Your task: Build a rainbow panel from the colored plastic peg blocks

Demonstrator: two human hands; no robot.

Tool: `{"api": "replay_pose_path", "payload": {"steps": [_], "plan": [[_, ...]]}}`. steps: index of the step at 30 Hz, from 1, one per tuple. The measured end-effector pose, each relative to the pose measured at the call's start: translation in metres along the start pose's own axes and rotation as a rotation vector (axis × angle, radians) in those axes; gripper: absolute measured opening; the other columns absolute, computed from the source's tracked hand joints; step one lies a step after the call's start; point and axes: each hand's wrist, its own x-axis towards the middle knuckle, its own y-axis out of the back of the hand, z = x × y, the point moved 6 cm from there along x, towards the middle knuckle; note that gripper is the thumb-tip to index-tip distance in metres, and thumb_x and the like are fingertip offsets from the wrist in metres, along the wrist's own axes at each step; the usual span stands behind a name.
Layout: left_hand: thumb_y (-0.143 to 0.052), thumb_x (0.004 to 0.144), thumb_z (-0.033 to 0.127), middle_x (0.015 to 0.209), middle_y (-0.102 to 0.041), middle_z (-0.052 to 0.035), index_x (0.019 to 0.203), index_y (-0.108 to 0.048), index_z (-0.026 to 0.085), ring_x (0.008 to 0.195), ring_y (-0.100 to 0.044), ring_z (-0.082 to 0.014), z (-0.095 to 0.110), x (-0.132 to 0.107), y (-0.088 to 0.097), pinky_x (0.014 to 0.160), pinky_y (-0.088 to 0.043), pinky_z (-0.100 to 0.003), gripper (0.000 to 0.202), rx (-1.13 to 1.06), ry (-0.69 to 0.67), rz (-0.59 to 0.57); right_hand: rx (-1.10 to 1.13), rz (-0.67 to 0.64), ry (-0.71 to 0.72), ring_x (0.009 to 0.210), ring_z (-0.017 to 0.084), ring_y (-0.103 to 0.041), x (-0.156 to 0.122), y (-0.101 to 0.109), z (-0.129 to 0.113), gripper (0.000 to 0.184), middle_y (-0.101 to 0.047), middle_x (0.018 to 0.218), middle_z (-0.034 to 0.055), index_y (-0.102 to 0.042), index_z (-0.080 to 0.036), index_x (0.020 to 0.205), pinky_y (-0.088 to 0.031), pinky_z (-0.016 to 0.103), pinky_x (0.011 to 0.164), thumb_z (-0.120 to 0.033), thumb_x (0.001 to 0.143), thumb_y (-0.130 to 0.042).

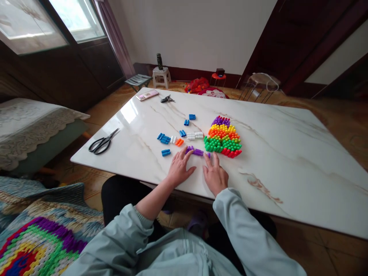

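My left hand (179,167) rests on the table with its fingers apart, the fingertips at a row of purple tube-shaped beads (198,152). My right hand (216,175) lies at the other end of that row, fingers spread, a fingertip at a single purple bead. Right behind it sits a block of tightly packed beads (222,138) in bands of red, purple, yellow, orange and green. White beads (195,135), orange beads (179,142) and small groups of blue beads (164,138) lie behind and left of my left hand. Neither hand visibly grips anything.
On the marble-patterned table (287,153) lie black-handled scissors (104,142) at the left, a phone (147,94) and dark pliers-like cutters (167,99) at the back. Stools (161,76) stand beyond the far edge. A colourful crocheted cover (40,245) is at lower left.
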Motion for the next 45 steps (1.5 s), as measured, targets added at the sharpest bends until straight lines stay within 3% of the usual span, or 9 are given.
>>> {"api": "replay_pose_path", "payload": {"steps": [7, 14, 17, 22, 26, 31, 37, 42, 45], "plan": [[-0.065, 0.079, 0.027, 0.155, -0.02, -0.0132, 0.143, -0.035, 0.022, 0.142, -0.021, -0.0306, 0.007, 0.016, -0.002, 0.112, -0.029, -0.049, 0.071, -0.036, -0.08, 0.096, 0.091, 0.068, -0.024, 0.082, 0.018, -0.065, -0.002, -0.004, 0.0, 0.044, -0.047, 0.14, 0.0114, -0.05, -0.023, 0.135, -0.049, 0.028, 0.065, -0.029, 0.091, -0.044], [-0.057, 0.087, 0.023, 0.115, -0.062, -0.0072, 0.115, -0.063, 0.024, 0.112, -0.053, -0.0249, 0.004, 0.045, -0.02, 0.098, -0.041, -0.043, 0.029, -0.064, -0.071, 0.097, 0.5, 0.232, -0.138, 0.089, 0.018, -0.063, -0.006, -0.006, 0.025, 0.023, -0.064, 0.103, 0.0085, -0.061, -0.019, 0.102, -0.047, 0.026, 0.07, -0.027, 0.091, -0.041], [-0.058, 0.087, 0.022, 0.105, -0.065, -0.006, 0.109, -0.065, 0.023, 0.101, -0.056, -0.0228, -0.002, 0.044, -0.02, 0.09, -0.044, -0.039, 0.023, -0.11, -0.041, 0.117, 0.767, 0.3, -0.294, 0.076, 0.018, -0.063, -0.008, -0.015, 0.044, 0.025, -0.067, 0.087, 0.0061, -0.058, -0.019, 0.098, -0.048, 0.028, 0.067, -0.038, 0.09, -0.044], [-0.054, 0.09, 0.029, 0.101, -0.065, -0.0064, 0.106, -0.065, 0.022, 0.098, -0.058, -0.0227, -0.005, 0.043, -0.019, 0.085, -0.043, -0.036, 0.021, -0.109, -0.02, 0.124, 1.07, 0.183, -0.401, 0.055, 0.015, -0.056, -0.005, -0.02, 0.052, 0.038, -0.068, 0.072, 0.0041, -0.064, -0.017, 0.091, -0.045, 0.025, 0.05, -0.052, 0.081, -0.055], [-0.041, 0.097, 0.034, 0.093, -0.068, -0.0051, 0.099, -0.066, 0.021, 0.091, -0.059, -0.0206, -0.005, 0.043, -0.018, 0.08, -0.042, -0.034, 0.028, -0.118, 0.024, 0.118, 1.033, 0.228, -0.426, 0.061, 0.017, -0.059, -0.003, -0.008, 0.075, 0.042, -0.069, 0.073, 0.0062, -0.068, -0.016, 0.084, -0.046, 0.025, 0.052, -0.055, 0.074, -0.06], [-0.037, 0.098, 0.037, 0.089, -0.069, -0.0046, 0.093, -0.067, 0.02, 0.087, -0.06, -0.0195, -0.004, 0.042, -0.015, 0.079, -0.04, -0.032, 0.035, -0.128, 0.048, 0.099, 0.993, 0.216, -0.576, 0.051, 0.015, -0.054, -0.008, -0.016, 0.135, 0.043, -0.066, 0.063, 0.0058, -0.068, -0.013, 0.079, -0.042, 0.025, 0.046, -0.054, 0.066, -0.063], [-0.04, 0.097, 0.034, 0.088, -0.07, -0.0035, 0.092, -0.068, 0.021, 0.085, -0.06, -0.0186, -0.001, 0.042, -0.014, 0.078, -0.04, -0.032, 0.032, -0.182, 0.02, 0.098, 0.835, 0.331, -0.736, 0.059, 0.02, -0.06, -0.017, -0.018, 0.182, 0.052, -0.067, 0.073, 0.0083, -0.062, -0.013, 0.103, -0.045, 0.029, 0.051, -0.049, 0.066, -0.058], [-0.048, 0.094, 0.033, 0.09, -0.068, -0.0037, 0.092, -0.07, 0.023, 0.088, -0.06, -0.0186, 0.003, 0.042, -0.013, 0.08, -0.041, -0.031, 0.024, -0.217, -0.025, 0.091, 0.648, 0.556, -0.689, 0.063, 0.019, -0.058, -0.023, -0.006, 0.149, 0.045, -0.067, 0.084, 0.0099, -0.06, -0.014, 0.109, -0.047, 0.031, 0.062, -0.043, 0.074, -0.052], [-0.05, 0.093, 0.032, 0.092, -0.068, -0.0041, 0.091, -0.07, 0.023, 0.09, -0.06, -0.0189, 0.004, 0.042, -0.012, 0.082, -0.042, -0.032, 0.023, -0.238, -0.039, 0.087, 0.79, 0.426, -0.397, 0.063, 0.016, -0.058, -0.009, -0.01, 0.093, 0.037, -0.066, 0.093, 0.0095, -0.062, -0.015, 0.107, -0.05, 0.03, 0.064, -0.037, 0.078, -0.052]]}}
